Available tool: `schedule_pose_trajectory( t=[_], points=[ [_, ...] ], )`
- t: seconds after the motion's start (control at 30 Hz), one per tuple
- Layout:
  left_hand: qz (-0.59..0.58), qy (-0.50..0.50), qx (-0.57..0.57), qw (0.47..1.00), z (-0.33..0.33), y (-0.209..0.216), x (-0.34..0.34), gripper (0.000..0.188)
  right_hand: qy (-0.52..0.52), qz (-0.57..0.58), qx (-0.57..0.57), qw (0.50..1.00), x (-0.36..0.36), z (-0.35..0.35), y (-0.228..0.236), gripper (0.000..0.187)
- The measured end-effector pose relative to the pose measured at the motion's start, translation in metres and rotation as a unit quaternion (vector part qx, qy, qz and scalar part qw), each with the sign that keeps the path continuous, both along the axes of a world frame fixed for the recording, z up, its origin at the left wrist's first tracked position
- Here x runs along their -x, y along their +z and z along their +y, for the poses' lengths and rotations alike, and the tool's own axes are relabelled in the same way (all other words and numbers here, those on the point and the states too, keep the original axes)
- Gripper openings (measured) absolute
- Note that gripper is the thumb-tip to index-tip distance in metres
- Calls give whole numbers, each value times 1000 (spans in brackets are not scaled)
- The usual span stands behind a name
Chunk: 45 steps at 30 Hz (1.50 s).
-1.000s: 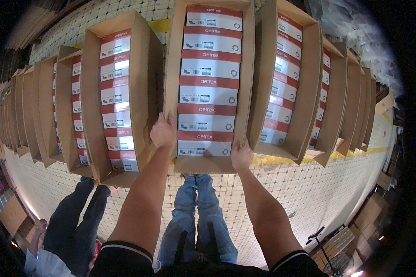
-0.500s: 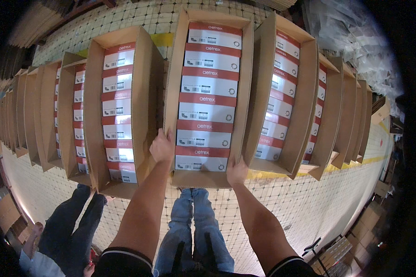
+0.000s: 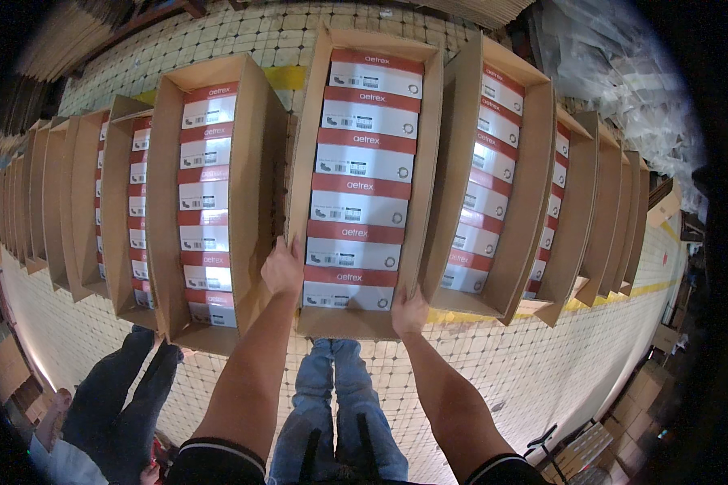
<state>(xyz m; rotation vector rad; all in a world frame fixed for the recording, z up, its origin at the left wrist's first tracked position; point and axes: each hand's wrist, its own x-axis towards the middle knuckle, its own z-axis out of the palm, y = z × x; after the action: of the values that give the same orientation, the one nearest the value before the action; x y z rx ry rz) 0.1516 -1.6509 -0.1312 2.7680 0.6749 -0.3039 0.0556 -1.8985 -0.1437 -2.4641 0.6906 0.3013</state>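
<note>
In front of me stands a long open cardboard carton (image 3: 298, 178) holding a column of red-and-white shoe boxes (image 3: 362, 162). My left hand (image 3: 283, 267) is closed on the carton's left wall, close to its near end. At the near right corner my right hand (image 3: 410, 313) grips the opposite wall. Both thumbs lie over the carton's edges, while the other fingers are mostly hidden along the outside. The shoe boxes lie in one row with their labelled ends facing up.
Another filled carton (image 3: 247, 162) stands on the left and one (image 3: 534, 170) on the right, in a long row of cartons. Clear plastic wrapping (image 3: 631, 97) is heaped at the far right. A person in dark trousers (image 3: 121, 388) stands at the lower left on the tiled floor (image 3: 477, 356).
The carton and both my hands appear slightly lower in the picture. Neighbouring cartons shift down too, so mostly the view has moved. My grip stays the same.
</note>
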Motion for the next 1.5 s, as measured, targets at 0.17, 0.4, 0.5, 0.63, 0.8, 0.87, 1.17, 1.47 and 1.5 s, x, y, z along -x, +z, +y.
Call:
schedule_pose_trajectory(
  t=[0.17,0.4,0.5,0.63,0.8,0.87,1.17,1.47,1.5],
  points=[
    [2,-2,-1,1000,-2,1,1,32,18,-5,6,1000,1,-2,-2,35],
    [-1,2,3,1000,-5,1,2,31,14,11,18,1000,1,0,0,38],
    [8,8,5,1000,-4,1,2,31,9,3,12,1000,1,0,1,38],
    [19,15,21,999,-3,0,3,31,13,8,10,1000,2,1,2,38],
    [16,14,3,1000,-8,0,3,31,13,24,23,999,5,0,-3,39],
    [11,15,-4,1000,-12,-1,3,31,14,25,29,999,6,-1,-5,39],
    [56,-23,25,998,4,23,-18,34,-9,47,-29,998,-1,0,7,39],
    [34,-254,83,963,64,5,-121,31,70,-102,-76,989,21,1,-4,40],
    [13,-272,68,960,79,4,-116,29,80,-113,-78,987,20,6,-7,41]
  ],
)
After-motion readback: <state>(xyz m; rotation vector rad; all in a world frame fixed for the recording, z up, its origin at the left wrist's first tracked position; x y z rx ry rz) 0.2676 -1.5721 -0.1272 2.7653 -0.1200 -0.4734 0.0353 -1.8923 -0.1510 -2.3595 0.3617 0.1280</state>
